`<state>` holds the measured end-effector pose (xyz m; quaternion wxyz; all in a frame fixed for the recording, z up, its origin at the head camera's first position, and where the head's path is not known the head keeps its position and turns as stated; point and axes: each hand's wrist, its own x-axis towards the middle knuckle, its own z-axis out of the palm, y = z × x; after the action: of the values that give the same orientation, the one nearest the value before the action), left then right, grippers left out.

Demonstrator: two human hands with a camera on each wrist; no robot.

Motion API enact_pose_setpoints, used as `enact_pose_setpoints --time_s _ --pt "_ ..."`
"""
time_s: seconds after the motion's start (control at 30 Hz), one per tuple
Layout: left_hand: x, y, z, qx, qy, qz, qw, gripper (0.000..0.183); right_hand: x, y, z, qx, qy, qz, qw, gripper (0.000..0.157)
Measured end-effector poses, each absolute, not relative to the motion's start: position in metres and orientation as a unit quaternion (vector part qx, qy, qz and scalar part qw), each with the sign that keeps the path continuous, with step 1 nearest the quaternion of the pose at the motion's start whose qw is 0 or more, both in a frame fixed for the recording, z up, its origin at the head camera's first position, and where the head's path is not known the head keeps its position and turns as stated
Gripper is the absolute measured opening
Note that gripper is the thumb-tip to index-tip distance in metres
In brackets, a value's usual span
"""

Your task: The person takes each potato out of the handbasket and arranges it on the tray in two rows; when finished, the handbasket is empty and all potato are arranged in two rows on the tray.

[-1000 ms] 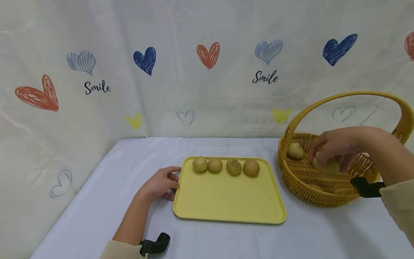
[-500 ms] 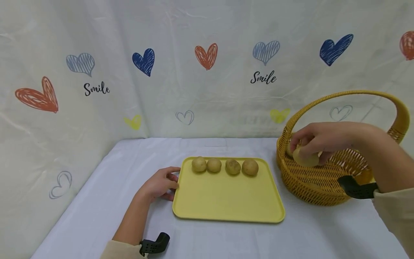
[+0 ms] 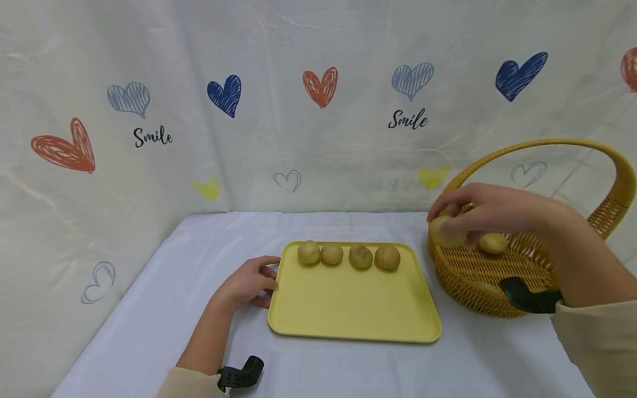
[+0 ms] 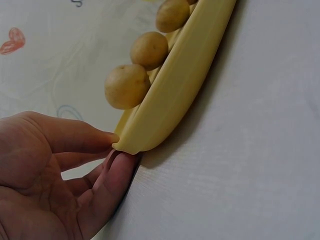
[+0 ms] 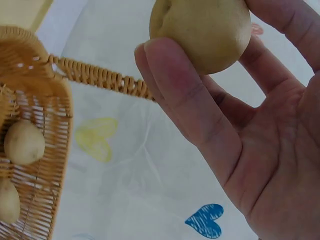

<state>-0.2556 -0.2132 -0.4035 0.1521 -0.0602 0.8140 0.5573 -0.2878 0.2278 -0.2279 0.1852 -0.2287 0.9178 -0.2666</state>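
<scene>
My right hand holds a pale potato between thumb and fingers, over the left rim of the wicker basket. In the right wrist view this potato sits at the fingertips. Inside the basket lies another potato, with one more low at the front, partly hidden. My left hand pinches the left edge of the yellow tray; the left wrist view shows thumb and finger on its rim. Several potatoes stand in a row along the tray's far side.
A white cloth covers the table. The basket's tall handle arches over it, near my right forearm. Behind the table hangs a pale curtain printed with hearts and lettering.
My right hand has carried the potato leftward and slightly up, from the basket's middle to its left rim. A potato behind the hand has come into sight. The left hand and tray stay put.
</scene>
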Motion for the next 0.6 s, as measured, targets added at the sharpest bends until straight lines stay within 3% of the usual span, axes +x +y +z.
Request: enact_pose_setpoints --time_s 0.17,0.6 --pt "-0.256 -0.213 -0.404 -0.066 0.816 0.555 0.152 0.066 -0.283 0.22 -0.236 -0.221 0.918 -0.298 0.14 0.038" --pt "-0.254 -0.213 -0.401 -0.061 0.819 0.551 0.148 0.065 -0.273 0.189 -0.251 -0.237 0.906 -0.334 0.107 0.035"
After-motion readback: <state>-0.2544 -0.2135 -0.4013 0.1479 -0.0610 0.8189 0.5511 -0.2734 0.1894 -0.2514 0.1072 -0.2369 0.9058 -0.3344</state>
